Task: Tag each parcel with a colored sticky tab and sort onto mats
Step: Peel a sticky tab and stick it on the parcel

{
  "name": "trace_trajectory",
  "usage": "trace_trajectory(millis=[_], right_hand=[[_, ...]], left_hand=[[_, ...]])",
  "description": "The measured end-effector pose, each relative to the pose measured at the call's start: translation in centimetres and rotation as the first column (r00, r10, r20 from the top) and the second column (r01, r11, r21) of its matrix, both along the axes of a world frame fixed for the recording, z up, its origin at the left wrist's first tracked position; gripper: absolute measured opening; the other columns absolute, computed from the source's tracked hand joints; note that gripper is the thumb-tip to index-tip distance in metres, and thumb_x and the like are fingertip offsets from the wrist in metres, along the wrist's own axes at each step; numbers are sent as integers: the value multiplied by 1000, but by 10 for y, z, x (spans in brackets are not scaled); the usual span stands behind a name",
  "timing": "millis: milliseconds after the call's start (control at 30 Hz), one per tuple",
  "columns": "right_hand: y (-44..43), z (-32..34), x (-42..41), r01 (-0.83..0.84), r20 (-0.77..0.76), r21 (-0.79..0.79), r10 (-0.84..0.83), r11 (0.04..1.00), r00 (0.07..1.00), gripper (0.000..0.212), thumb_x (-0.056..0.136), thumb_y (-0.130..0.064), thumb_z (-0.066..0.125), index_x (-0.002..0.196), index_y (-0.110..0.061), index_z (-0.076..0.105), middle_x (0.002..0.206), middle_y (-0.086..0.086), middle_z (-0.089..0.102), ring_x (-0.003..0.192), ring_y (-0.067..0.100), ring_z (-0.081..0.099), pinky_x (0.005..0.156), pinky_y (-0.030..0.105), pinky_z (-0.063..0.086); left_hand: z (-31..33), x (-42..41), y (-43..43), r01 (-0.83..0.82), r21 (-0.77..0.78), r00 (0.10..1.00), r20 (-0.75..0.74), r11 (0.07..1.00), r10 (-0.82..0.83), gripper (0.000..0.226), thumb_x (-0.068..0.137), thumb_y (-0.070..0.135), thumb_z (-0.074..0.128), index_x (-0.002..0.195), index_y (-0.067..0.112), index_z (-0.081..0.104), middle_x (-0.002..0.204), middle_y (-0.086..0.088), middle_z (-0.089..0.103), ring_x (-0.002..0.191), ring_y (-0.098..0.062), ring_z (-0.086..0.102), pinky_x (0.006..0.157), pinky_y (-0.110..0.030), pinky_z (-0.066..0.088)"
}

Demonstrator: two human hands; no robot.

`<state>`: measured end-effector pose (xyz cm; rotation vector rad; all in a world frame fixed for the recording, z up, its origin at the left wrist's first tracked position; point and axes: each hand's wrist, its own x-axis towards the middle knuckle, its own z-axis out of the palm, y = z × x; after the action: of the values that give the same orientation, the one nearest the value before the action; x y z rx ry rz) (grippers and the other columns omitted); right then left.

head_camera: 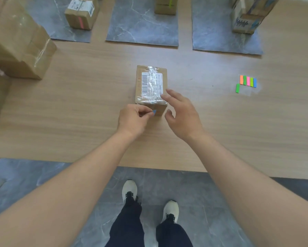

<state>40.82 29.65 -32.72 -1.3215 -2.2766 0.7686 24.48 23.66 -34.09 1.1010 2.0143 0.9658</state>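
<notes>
In the centre of the frame a small parcel (150, 82) lies on the tabletop (78, 104). Its long axis runs from the lower part of the frame toward the top, so a short end face is turned to the person. The left hand (131, 120) is at that near end, its grip pinched on a blue tab (154, 112) between thumb and fingertip. The tab pokes out to the right of the fingertips and sits right against the cardboard of the end face. Whether it is stuck down yet cannot be told. The right hand (181, 114) is released, with fingers spread over the parcel's lower right corner, either touching the top or just above it. The coming press probably turns on this: the end face lies directly beyond the left grip, so that hand is placed to smooth the tab on while the right steadies the parcel. Three grey mats (140, 27) lie across the top of the frame, well apart from the parcel, and the strip of spare tabs (248, 81) lies at the right.
</notes>
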Motion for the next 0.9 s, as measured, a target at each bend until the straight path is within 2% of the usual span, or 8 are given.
trace_trajectory(millis=[100,167,300,533,733,800,900], right_hand=[[4,-9,-4,-95,110,27,91,995,990,58,91,1,55,144,-22,57,158,-4,44,145,24,38,111,36,41],[7,-14,-5,-119,94,43,115,992,989,60,88,3,56,143,-20,59,155,-3,48,143,24,43,110,40,45],[11,-13,-8,-94,30,52,92,994,995,56,86,7,55,136,-17,66,150,0,54,135,21,54,102,39,52],[18,-12,-14,-85,17,39,84,996,996,30,96,-9,62,120,-20,75,139,0,63,125,21,62,93,43,55],[27,-9,-11,-120,34,25,119,992,992,26,99,-13,62,116,-24,78,133,-5,66,125,16,61,90,40,55],[28,-10,-11,-123,35,24,122,992,992,24,99,-15,62,115,-23,78,131,-4,67,126,17,62,90,41,55],[30,-12,-11,-117,28,19,116,993,993,21,100,-20,62,112,-23,79,129,-5,67,125,17,62,90,41,55]], left_hand=[[-8,3,7,7,29,1000,22,1000,-8,5,83,27,79,85,23,81,73,12,74,66,-5,64,73,-30,56],[-11,4,11,6,41,1000,26,999,-7,6,84,30,78,83,25,81,70,14,72,65,-3,64,71,-30,56],[-12,9,15,-14,35,999,-30,999,15,10,84,36,74,80,29,79,65,14,70,64,-6,65,69,-31,56],[-6,19,17,-93,19,986,-140,995,95,13,84,34,70,77,25,78,71,7,73,71,-14,68,68,-31,53],[-1,27,21,-176,2,976,-131,984,174,16,81,35,70,73,24,77,67,7,72,69,-16,68,66,-33,54],[-4,27,20,-191,-14,975,-115,981,188,18,80,39,70,73,24,77,66,8,72,68,-16,68,67,-35,55],[-10,22,17,-221,-64,971,-108,973,214,37,75,55,68,64,21,74,60,4,69,64,-19,67,64,-37,54]])
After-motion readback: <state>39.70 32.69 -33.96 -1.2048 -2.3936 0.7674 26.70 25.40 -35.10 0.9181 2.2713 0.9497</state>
